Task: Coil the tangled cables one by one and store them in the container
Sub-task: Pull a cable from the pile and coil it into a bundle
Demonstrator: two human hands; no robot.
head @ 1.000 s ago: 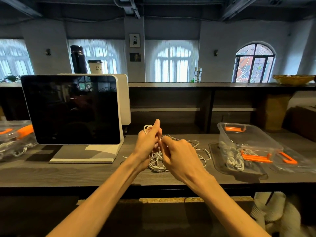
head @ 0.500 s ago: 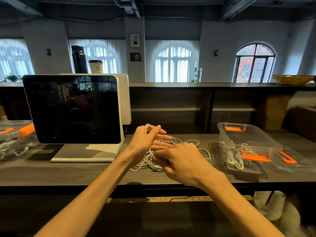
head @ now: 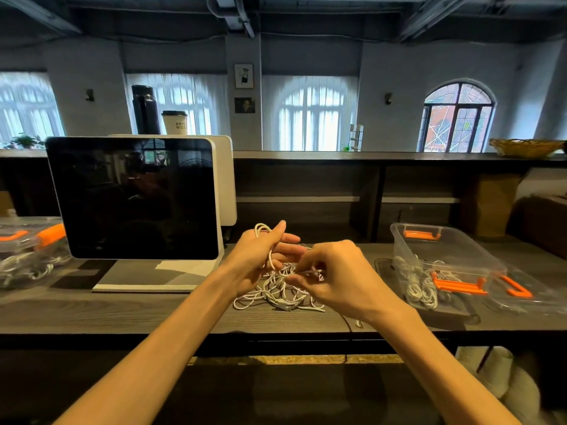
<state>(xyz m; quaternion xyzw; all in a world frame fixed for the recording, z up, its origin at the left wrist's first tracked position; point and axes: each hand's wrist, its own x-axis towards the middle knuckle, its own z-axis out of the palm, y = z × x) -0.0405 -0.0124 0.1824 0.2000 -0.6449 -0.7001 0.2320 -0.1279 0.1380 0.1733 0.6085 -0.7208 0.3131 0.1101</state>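
Partly hidden behind both hands, the cables (head: 277,291) lie in a white tangle on the bench (head: 122,311), near its front edge and about midway along it; which strand belongs to which cable cannot be made out. The left hand (head: 260,259) grips a looped strand, thumb up, its other fingers loosely curled with loops showing above the fist. The right hand (head: 340,277) pinches a strand between thumb and fingertips just over the heap; the fingertips themselves are mostly hidden by the knuckles. To the right stands the container (head: 445,256), clear with orange clips, coiled white cables inside against its near-left wall. Its lid (head: 527,296) lies beside it, blurred toward the bench's right end. A monitor (head: 135,197) stands left.
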